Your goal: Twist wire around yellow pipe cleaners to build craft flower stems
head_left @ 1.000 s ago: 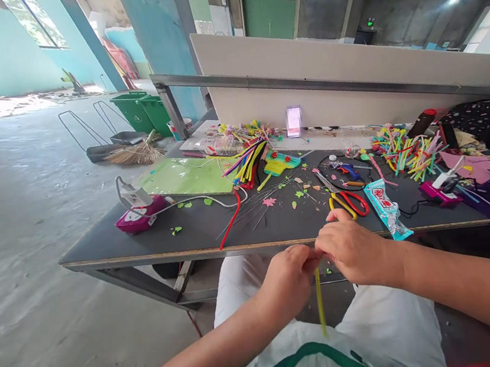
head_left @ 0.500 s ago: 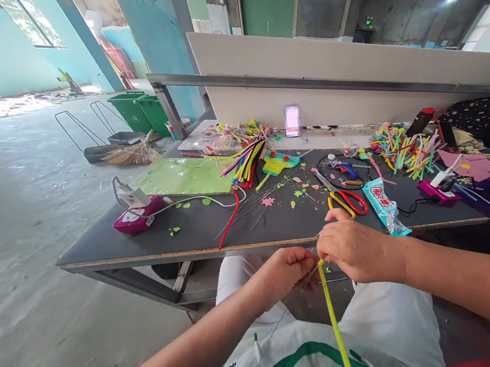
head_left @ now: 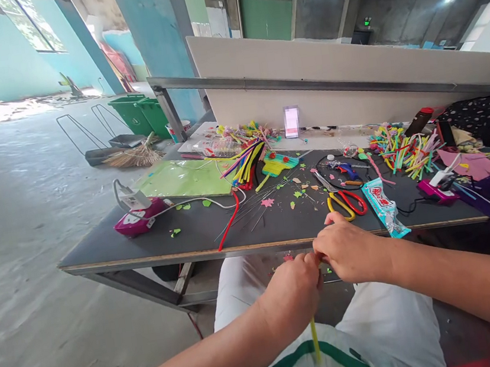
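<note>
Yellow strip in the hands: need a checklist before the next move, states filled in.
1. Yellow strip held: ok, at the closed fingers of the left hand and right hand.
2. Strip's upper end gripped well: cannot tell, fingers hide it.
3. Strip's lower part hanging free of the table: ok, it hangs below the hands, over the clothing.
4. Scissors to hand: ok, on the table just beyond the right hand.
5. Snack packet fully on the table: not ok, its near end pokes past the front edge.
</note>
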Motion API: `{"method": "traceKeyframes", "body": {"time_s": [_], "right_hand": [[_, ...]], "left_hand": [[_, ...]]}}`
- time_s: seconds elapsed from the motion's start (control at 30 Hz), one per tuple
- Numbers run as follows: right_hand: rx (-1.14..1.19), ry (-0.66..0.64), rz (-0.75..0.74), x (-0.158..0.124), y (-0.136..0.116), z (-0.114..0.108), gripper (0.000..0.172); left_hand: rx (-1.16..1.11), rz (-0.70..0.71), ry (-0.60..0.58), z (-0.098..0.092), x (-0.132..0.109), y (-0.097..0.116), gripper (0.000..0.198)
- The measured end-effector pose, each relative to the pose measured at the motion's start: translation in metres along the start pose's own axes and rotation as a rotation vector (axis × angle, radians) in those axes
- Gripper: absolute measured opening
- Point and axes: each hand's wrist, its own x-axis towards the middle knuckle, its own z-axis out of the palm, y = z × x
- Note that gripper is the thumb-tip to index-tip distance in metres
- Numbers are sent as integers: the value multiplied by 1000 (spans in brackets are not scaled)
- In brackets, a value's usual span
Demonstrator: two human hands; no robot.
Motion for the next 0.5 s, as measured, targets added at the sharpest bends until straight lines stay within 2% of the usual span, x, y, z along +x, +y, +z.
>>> {"method": "traceKeyframes", "body": {"time_s": [0.17, 0.23, 0.3, 0.4, 0.5], "right_hand": [[39, -16, 13, -1, 2, 6, 10], [40, -16, 19, -1, 2, 8, 9], [27, -13, 27, 0, 2, 9, 8], [29, -4, 10, 0, 4, 9, 9], [50, 25, -103, -4, 7, 6, 12]], "left_hand": [[163, 163, -56, -1, -2, -1, 23], [221, 190, -81, -6, -3, -1, 26], [221, 200, -57, -10, -3, -3, 23], [112, 245, 5, -8, 1, -12, 18], [-201, 193, 15, 0, 6, -24, 16]]}}
